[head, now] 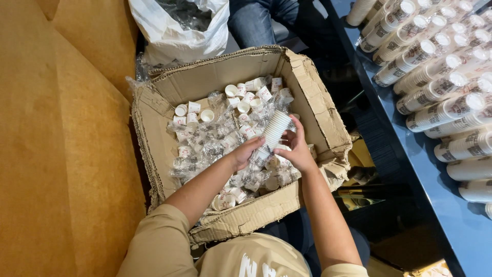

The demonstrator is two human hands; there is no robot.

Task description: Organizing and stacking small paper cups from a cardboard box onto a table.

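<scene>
Head view: both hands over the cardboard box [312, 102], working a stack of white cups [276, 129].
Right hand [299, 152] grips the stack's lower end; left hand [245, 153] pinches a cup at its base. Stack could buckle and spill if tilted. Box holds loose small cups [241, 97] and plastic wrap; white bag [179, 31] behind; sleeved stacks [435, 72] on blue bench [451, 215].

Over a torn brown cardboard box [312, 102] of small white paper cups in clear wrappers [215, 136], the right hand [299, 149] holds a nested white cup stack [277, 128]; the left hand [245, 153] reaches among loose cups.
</scene>
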